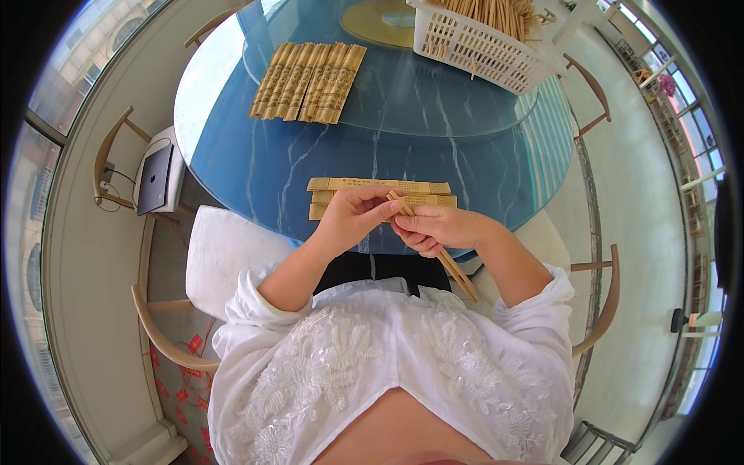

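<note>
A pair of wooden chopsticks [457,273] slants between my hands, over the table's near edge. Pinched at their upper ends are the fingers of my left hand [356,211]. Lower down, my right hand [438,228] is closed around the sticks, which stick out below it toward the right. Just beyond both hands, flat tan paper chopstick sleeves [380,186] lie side by side on the table, partly covered by my fingers. Farther off to the left, several filled chopstick sleeves [308,81] lie in a neat row.
A white plastic basket [484,58] full of loose chopsticks stands at the far right on the glass turntable of the round blue table [240,170]. Wooden-armed chairs [174,333] surround the table. A dark laptop [154,179] rests on a chair at left.
</note>
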The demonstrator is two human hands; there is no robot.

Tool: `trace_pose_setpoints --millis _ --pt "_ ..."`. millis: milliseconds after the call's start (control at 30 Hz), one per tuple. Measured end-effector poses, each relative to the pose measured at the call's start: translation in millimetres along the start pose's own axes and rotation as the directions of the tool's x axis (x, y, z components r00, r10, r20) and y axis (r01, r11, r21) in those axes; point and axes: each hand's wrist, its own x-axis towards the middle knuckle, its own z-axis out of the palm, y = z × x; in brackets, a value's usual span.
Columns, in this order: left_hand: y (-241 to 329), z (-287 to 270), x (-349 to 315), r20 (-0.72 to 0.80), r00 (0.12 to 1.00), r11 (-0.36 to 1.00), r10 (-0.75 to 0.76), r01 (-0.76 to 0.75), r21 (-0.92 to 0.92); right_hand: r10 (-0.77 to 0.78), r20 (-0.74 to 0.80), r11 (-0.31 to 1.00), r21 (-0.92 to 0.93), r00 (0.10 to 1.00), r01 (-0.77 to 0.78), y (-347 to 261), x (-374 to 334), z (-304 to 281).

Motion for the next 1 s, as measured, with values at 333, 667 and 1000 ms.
trace_pose_setpoints --millis 333,667,1000 --pt "-17 -28 -4 -0.335 0.942 0.998 0.032 -0.013 0.058 -0.817 -0.345 0.304 -0.939 0.463 -0.163 66 -34 7" --pt "-38 -28 37 0.302 0.863 0.025 0.404 -0.341 0.94 -0.812 -0.583 0.548 -0.782 0.039 -0.296 105 -65 -40" --pt "-45 -50 51 0.424 0.868 -0.009 0.258 -0.437 0.899 -0.823 -0.564 0.545 -0.818 0.072 -0.186 93 -43 -47"
